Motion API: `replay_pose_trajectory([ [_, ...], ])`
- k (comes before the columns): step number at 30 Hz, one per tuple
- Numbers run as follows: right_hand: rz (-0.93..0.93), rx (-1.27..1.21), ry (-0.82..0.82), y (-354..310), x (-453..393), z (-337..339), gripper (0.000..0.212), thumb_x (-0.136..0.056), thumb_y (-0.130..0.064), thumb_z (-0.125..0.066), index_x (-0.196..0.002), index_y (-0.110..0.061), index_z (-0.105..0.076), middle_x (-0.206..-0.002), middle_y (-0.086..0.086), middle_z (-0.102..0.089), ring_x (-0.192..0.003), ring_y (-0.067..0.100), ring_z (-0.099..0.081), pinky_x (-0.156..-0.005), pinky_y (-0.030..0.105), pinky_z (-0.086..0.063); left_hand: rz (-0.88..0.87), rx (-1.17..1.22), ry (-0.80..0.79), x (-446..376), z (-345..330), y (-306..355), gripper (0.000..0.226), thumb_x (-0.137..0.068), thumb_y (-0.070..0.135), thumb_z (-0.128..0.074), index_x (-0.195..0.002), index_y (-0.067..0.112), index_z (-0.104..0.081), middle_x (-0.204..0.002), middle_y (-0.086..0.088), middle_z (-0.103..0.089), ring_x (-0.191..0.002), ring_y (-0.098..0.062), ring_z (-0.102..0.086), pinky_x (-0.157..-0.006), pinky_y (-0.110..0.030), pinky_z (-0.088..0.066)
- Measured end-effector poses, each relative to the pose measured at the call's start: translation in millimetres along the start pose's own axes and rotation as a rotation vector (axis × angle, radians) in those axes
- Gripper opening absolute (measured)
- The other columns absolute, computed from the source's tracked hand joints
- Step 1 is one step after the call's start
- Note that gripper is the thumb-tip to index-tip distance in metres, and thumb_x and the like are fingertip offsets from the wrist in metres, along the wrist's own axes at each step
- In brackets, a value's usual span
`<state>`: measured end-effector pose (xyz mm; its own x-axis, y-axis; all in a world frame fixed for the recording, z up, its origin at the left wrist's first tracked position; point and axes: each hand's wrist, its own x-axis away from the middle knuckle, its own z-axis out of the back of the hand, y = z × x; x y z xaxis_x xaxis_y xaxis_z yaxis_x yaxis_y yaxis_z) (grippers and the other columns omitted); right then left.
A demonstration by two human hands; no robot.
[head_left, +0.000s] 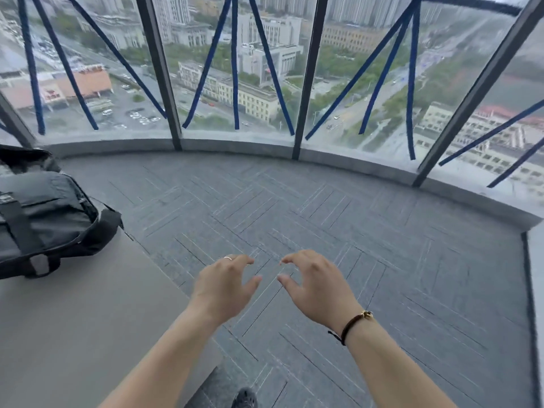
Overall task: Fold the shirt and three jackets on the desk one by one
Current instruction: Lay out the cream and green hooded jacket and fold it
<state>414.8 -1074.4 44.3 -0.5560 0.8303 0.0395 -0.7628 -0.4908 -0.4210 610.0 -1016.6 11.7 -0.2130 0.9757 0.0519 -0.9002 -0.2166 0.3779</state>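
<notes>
My left hand [225, 285] and my right hand [313, 285] are stretched out side by side over the grey carpet floor [353, 231], palms down, fingers loosely bent, holding nothing. A thin ring sits on a left finger and a dark cord bracelet on the right wrist. The grey desk [82, 319] fills the lower left; my left forearm passes over its right edge. No shirt or jacket shows in this view.
A black backpack [44, 219] lies on the desk at the far left. Tall curved windows [235, 69] with blue tape crosses and dark frames ring the room above a low sill. A shoe tip [244, 399] shows at the bottom.
</notes>
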Motion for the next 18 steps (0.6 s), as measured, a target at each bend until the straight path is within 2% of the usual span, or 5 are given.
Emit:
replay_pose_trajectory([
  [7,0.051,0.074,-0.006,10,-131,30,0.044,-0.099,-0.048,-0.052,-0.138,-0.028,-0.053,-0.137,-0.010,-0.057,-0.128,0.012,-0.050,-0.107,0.031,-0.037,-0.007,-0.036,0.073,-118,35,-19,0.046,-0.097,0.057,-0.051,-0.135,0.031,-0.057,-0.128,0.012,-0.063,-0.113,-0.014,-0.062,-0.093,-0.033,-0.044],
  [11,0.108,0.038,-0.031,22,-202,24,0.044,-0.099,-0.047,-0.054,-0.138,-0.027,-0.053,-0.136,-0.009,-0.057,-0.126,0.013,-0.051,-0.107,0.033,-0.039,0.077,-0.028,0.103,-174,36,-45,0.046,-0.095,0.056,-0.055,-0.132,0.029,-0.061,-0.128,0.010,-0.065,-0.114,-0.016,-0.063,-0.093,-0.036,-0.043],
  [18,0.226,-0.024,-0.055,59,-351,31,0.044,-0.099,-0.045,-0.054,-0.138,-0.024,-0.054,-0.135,-0.005,-0.058,-0.125,0.017,-0.054,-0.106,0.037,-0.041,0.217,-0.075,0.143,-291,45,-53,0.043,-0.097,0.054,-0.054,-0.133,0.031,-0.058,-0.131,0.012,-0.062,-0.120,-0.013,-0.058,-0.098,-0.034,-0.042],
])
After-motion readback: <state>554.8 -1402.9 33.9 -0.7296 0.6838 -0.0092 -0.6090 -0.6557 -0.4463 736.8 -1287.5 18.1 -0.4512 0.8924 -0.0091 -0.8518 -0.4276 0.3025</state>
